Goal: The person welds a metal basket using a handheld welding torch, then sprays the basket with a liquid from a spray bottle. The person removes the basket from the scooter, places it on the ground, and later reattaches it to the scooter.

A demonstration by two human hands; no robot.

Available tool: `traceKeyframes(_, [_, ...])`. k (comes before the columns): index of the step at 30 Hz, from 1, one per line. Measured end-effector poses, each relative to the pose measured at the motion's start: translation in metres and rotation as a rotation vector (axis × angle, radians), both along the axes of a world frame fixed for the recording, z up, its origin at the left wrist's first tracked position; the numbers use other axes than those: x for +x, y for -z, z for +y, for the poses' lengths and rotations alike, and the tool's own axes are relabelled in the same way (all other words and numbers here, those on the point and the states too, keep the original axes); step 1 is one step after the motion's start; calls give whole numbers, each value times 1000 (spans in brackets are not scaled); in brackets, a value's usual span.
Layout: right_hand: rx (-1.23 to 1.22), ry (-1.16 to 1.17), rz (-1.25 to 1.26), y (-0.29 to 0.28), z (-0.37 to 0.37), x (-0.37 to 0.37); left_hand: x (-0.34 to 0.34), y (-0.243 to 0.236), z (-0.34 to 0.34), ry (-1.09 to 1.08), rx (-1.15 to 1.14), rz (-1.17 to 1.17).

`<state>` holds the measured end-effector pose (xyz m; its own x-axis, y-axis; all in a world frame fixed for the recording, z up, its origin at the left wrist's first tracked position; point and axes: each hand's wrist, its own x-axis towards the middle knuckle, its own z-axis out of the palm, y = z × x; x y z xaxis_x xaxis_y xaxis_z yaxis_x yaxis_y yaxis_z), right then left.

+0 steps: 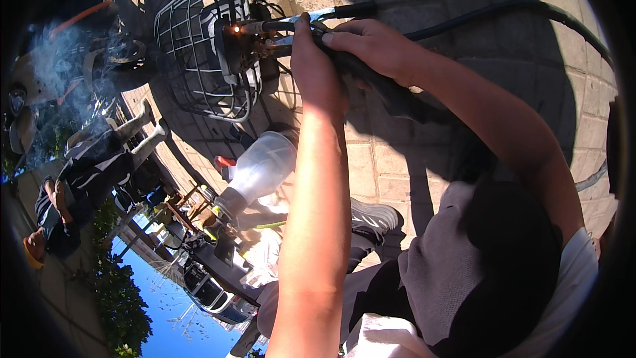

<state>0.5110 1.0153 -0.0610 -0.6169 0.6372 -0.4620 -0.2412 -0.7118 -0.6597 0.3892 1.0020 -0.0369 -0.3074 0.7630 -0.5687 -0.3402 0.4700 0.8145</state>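
A welding torch (285, 25) with a coppery front end and a dark body is gripped in both my hands. My left hand (317, 66) wraps round its front part. Behind it, my right hand (374, 46) closes on the body, its thumb lying along the top. A thick black cable (483, 13) runs off to the right. At the torch's front end, an orange spot (236, 29) glows against a dark metal part (230, 56) beside a wire basket (199, 53). A metal bar with a black end (356, 10) passes just beyond my hands.
Sunlit paving (391, 172) lies below. A translucent plastic container (265, 166) stands near my left forearm, close to my shoe (377, 219). At the left, bluish smoke (59, 66) drifts over dark machine parts, near another person (73, 185). A vehicle (212, 292) shows further back.
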Motion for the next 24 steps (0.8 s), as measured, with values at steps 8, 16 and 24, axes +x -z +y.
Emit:
traceKeyframes(8, [10, 41, 79, 9, -1, -5, 0, 4, 2, -17, -15, 62])
traceKeyframes(16, [27, 36, 80, 8, 1, -9, -2, 4, 3, -31, 11, 72])
traceKeyframes(24, [32, 36, 79, 7, 0, -8, 0, 3, 2, -19, 22, 92])
